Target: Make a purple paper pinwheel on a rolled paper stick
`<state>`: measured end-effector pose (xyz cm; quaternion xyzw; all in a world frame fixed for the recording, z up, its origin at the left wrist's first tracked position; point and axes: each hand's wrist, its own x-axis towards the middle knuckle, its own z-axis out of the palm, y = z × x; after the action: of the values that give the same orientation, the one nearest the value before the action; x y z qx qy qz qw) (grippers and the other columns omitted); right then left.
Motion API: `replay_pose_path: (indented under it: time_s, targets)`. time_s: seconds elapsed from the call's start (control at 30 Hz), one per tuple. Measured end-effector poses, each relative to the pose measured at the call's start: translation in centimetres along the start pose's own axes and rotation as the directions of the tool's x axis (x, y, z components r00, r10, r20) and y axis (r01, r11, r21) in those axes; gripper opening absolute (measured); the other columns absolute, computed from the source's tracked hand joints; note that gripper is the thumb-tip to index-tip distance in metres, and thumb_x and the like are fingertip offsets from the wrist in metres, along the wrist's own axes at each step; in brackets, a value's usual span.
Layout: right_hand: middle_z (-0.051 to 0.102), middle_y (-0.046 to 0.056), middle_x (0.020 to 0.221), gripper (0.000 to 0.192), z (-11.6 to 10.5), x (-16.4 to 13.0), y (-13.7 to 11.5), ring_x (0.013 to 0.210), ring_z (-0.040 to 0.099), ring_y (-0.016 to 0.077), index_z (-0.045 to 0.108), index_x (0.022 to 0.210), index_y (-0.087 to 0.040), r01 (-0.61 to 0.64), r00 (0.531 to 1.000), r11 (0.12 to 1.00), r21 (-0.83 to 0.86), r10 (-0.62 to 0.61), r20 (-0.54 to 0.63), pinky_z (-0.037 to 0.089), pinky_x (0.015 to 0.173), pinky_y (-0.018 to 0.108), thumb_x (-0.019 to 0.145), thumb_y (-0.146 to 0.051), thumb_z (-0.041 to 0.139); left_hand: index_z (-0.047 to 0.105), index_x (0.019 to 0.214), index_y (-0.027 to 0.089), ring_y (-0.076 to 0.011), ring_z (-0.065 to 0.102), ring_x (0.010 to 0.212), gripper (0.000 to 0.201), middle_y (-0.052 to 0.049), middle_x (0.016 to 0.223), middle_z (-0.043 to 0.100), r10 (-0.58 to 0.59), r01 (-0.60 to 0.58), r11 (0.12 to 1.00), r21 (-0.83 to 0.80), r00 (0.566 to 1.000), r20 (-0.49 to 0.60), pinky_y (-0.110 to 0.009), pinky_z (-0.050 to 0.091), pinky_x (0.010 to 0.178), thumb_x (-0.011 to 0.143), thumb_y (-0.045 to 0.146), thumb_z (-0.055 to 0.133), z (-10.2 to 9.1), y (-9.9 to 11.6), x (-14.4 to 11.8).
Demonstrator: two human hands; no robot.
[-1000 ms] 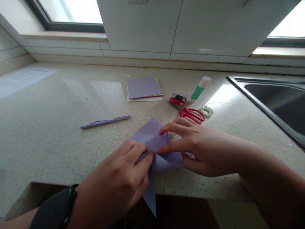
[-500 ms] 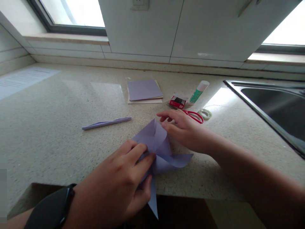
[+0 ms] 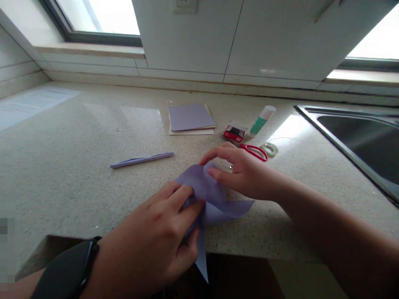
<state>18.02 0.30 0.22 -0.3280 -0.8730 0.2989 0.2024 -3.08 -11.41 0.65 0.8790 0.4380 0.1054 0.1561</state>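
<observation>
1. The purple paper (image 3: pixel 212 199) lies in the lower middle of the frame, at the front edge of the counter (image 3: pixel 62 166). It is folded, with pointy flaps sticking out, and one point hangs down past the edge.
2. The left hand (image 3: pixel 156 245) comes up from the bottom of the frame. Its fingers are bent and pressed down on the middle of the paper, with the thumb tucked under by the hanging point. A black band (image 3: pixel 70 270) sits on that wrist.
3. The right hand (image 3: pixel 243 174) comes in from the right side. Its thumb and first finger are close together, pinching the top flap of the paper and lifting it a little. The other fingers curl loosely above.
4. Just behind the right hand lie red scissors (image 3: pixel 256 152) and a small ring of tape (image 3: pixel 269 148).
5. A bit higher up are a small red box (image 3: pixel 233 133) and a glue stick (image 3: pixel 262 119), lying tilted.
6. A stack of paper squares (image 3: pixel 190 118) sits in the upper middle, purple on top.
7. A thin purple paper roll (image 3: pixel 141 160) lies to the left of the hands.
8. A metal sink (image 3: pixel 358 137) is at the right edge.
</observation>
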Motion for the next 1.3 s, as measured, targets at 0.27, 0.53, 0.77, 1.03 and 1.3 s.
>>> replay_pose_path:
  time_s: [0.27,0.53,0.77,1.03,1.3]
  targets:
    - [0.075,0.002,0.107,0.025,-0.7,-1.2,-1.5,0.115,0.051,0.0258,0.074,0.108,-0.024,0.258,0.956,0.952,-0.167,-0.226,0.187,0.034,0.102,0.046,0.090,-0.014,0.059,0.064,0.116,0.017,-0.0312,0.056,0.114,0.027,-0.013,0.120,0.061,-0.035,0.035,0.999,-0.004,0.999,0.019,-0.056,0.050,0.104,0.091,0.019,0.053,0.0,0.2,0.0]
    - [0.074,0.004,0.116,0.026,-1.0,-2.0,-1.6,0.119,0.051,0.0268,0.074,0.106,-0.022,0.340,0.924,0.913,-0.225,-0.280,0.261,0.035,0.103,0.046,0.090,-0.013,0.056,0.064,0.116,0.017,-0.0315,0.056,0.114,0.028,-0.012,0.121,0.062,-0.017,0.017,1.000,0.015,1.000,0.003,-0.056,0.051,0.103,0.091,0.018,0.053,0.0,0.2,0.0]
    - [0.070,0.002,0.130,0.031,-1.1,-2.5,-1.8,0.124,0.051,0.0281,0.072,0.114,-0.024,0.365,0.913,0.888,-0.281,-0.282,0.294,0.034,0.106,0.048,0.087,-0.015,0.059,0.064,0.120,0.017,-0.0321,0.056,0.116,0.030,-0.012,0.122,0.063,-0.026,0.026,1.000,0.015,1.000,0.004,-0.057,0.050,0.106,0.092,0.019,0.054,0.1,0.2,0.0]
    - [0.065,0.003,0.140,0.034,-0.9,-2.9,-1.9,0.129,0.046,0.0318,0.069,0.121,-0.025,0.402,0.901,0.843,-0.357,-0.296,0.317,0.036,0.106,0.051,0.090,-0.020,0.059,0.063,0.124,0.017,-0.0313,0.056,0.116,0.033,-0.012,0.125,0.062,-0.031,0.030,0.999,0.019,0.999,0.015,-0.056,0.051,0.105,0.092,0.019,0.054,0.3,0.1,-0.1]
    - [0.061,0.004,0.143,0.034,-0.8,-3.0,-2.0,0.127,0.044,0.0325,0.070,0.121,-0.026,0.389,0.906,0.836,-0.387,-0.270,0.327,0.038,0.102,0.050,0.088,-0.022,0.061,0.065,0.123,0.015,-0.0314,0.058,0.115,0.033,-0.013,0.124,0.065,-0.015,0.015,1.000,0.009,1.000,-0.005,-0.056,0.051,0.104,0.092,0.019,0.054,0.2,0.1,0.0]
